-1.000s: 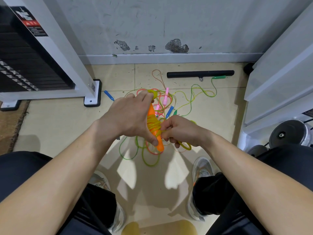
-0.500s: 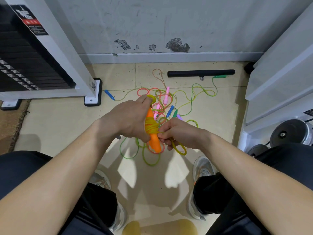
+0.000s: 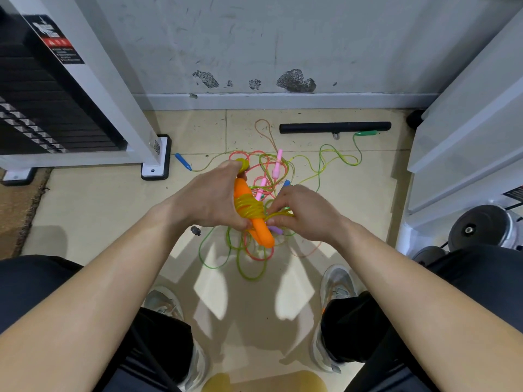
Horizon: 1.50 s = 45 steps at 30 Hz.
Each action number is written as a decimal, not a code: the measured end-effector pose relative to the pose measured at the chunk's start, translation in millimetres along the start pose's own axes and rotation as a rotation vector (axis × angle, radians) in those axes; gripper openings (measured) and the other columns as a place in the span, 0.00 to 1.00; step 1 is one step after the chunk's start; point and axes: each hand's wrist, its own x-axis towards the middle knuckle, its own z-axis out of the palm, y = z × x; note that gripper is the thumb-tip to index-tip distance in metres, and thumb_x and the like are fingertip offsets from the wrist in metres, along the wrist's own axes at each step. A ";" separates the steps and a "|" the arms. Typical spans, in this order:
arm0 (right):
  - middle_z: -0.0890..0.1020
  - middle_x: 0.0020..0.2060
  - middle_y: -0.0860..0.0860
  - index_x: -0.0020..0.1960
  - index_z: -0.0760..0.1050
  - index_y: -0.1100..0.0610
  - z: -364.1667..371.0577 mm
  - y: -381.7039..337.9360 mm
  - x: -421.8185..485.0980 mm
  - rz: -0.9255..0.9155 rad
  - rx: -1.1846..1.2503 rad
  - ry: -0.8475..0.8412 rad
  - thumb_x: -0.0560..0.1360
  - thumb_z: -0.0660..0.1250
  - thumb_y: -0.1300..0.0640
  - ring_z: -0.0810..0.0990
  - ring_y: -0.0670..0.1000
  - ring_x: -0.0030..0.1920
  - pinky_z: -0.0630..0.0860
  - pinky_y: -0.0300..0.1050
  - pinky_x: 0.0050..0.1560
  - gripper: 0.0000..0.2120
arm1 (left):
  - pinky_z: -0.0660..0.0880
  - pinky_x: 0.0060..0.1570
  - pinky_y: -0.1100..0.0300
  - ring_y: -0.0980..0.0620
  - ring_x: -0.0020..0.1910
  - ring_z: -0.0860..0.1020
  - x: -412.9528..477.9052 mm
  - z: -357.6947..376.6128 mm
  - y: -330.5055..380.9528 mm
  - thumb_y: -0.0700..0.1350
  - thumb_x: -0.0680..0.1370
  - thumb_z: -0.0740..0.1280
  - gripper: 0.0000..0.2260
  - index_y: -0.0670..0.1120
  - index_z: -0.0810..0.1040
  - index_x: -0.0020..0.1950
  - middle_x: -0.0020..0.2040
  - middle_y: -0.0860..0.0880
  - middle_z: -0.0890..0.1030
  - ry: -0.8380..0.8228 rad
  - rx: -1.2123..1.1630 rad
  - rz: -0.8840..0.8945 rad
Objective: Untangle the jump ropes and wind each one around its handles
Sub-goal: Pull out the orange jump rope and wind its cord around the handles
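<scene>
My left hand [image 3: 209, 198] grips a pair of orange handles [image 3: 260, 230] held together, with several turns of yellow rope [image 3: 249, 209] wound round their middle. My right hand [image 3: 304, 212] pinches the free yellow strand just right of the handles, pulled close to the coil. Below both hands a tangle of green, pink and yellow ropes [image 3: 254, 258] lies on the tiled floor. Two pink handles [image 3: 276, 165] lie in the tangle, a blue handle [image 3: 183, 162] to its left and a green handle [image 3: 366, 133] at the back right.
A black bar [image 3: 335, 127] lies by the wall. A white weight-stack frame with a black foot [image 3: 157, 157] stands at the left. White panels and dumbbells [image 3: 481, 227] crowd the right. My shoes [image 3: 336, 281] flank the floor below the ropes.
My right hand has moved up and closer to the handles, drawing the hanging yellow loop tight against the coil. The left hand keeps its grip on the handles.
</scene>
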 end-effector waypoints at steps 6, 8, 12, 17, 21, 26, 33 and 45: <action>0.73 0.42 0.46 0.45 0.72 0.52 -0.1 -10.3 -2.7 0.247 -0.236 0.342 0.63 0.75 0.32 0.71 0.51 0.43 0.68 0.47 0.41 0.27 | 0.77 0.51 0.51 0.50 0.54 0.74 -1.1 -1.4 -1.6 0.64 0.55 0.78 0.48 0.49 0.65 0.69 0.59 0.54 0.72 0.081 -0.009 -0.013; 0.78 0.37 0.48 0.41 0.71 0.55 1.3 -13.7 -0.4 0.411 -0.136 0.244 0.68 0.73 0.33 0.74 0.52 0.39 0.70 0.49 0.37 0.26 | 0.78 0.51 0.49 0.49 0.54 0.75 -0.6 -2.7 -2.7 0.65 0.55 0.77 0.48 0.50 0.64 0.70 0.60 0.53 0.72 0.126 -0.025 -0.028; 0.85 0.36 0.59 0.41 0.82 0.61 8.4 -12.4 -0.7 0.444 0.414 0.059 0.77 0.71 0.47 0.83 0.53 0.35 0.78 0.47 0.37 0.17 | 0.77 0.48 0.50 0.49 0.52 0.75 -0.8 -1.4 0.3 0.65 0.55 0.76 0.47 0.50 0.64 0.68 0.58 0.54 0.71 0.189 -0.015 -0.022; 0.79 0.45 0.72 0.53 0.74 0.75 3.0 -22.1 5.6 0.500 0.979 0.028 0.73 0.62 0.66 0.79 0.59 0.44 0.79 0.57 0.44 0.13 | 0.75 0.47 0.53 0.50 0.53 0.74 -0.8 5.7 7.3 0.61 0.57 0.79 0.50 0.50 0.61 0.73 0.61 0.53 0.69 0.150 -0.007 -0.002; 0.82 0.39 0.59 0.47 0.78 0.65 -0.5 -26.2 10.6 0.513 0.868 0.224 0.80 0.62 0.52 0.79 0.55 0.42 0.79 0.63 0.53 0.16 | 0.77 0.50 0.49 0.49 0.52 0.75 -4.8 14.2 22.3 0.58 0.58 0.81 0.49 0.52 0.59 0.72 0.62 0.53 0.69 0.085 -0.025 0.028; 0.81 0.47 0.52 0.55 0.74 0.55 0.4 -36.8 4.4 0.459 0.568 0.359 0.85 0.55 0.47 0.80 0.54 0.50 0.77 0.61 0.56 0.14 | 0.76 0.47 0.58 0.53 0.53 0.75 -8.5 25.9 34.5 0.56 0.59 0.82 0.48 0.55 0.58 0.72 0.61 0.56 0.68 0.085 -0.233 0.101; 0.82 0.37 0.52 0.45 0.73 0.55 -19.7 -50.3 1.9 0.581 1.205 0.524 0.85 0.50 0.40 0.79 0.46 0.33 0.76 0.40 0.33 0.23 | 0.79 0.51 0.58 0.53 0.58 0.80 -5.9 23.2 43.5 0.53 0.78 0.66 0.15 0.55 0.74 0.64 0.63 0.55 0.79 0.089 -1.070 -0.019; 0.77 0.29 0.39 0.42 0.76 0.51 -9.7 -61.9 8.3 0.344 1.022 0.664 0.86 0.54 0.55 0.74 0.38 0.31 0.70 0.32 0.35 0.18 | 0.80 0.54 0.53 0.45 0.56 0.83 4.6 7.0 45.9 0.46 0.84 0.56 0.16 0.39 0.81 0.54 0.50 0.41 0.86 0.226 -1.778 -0.267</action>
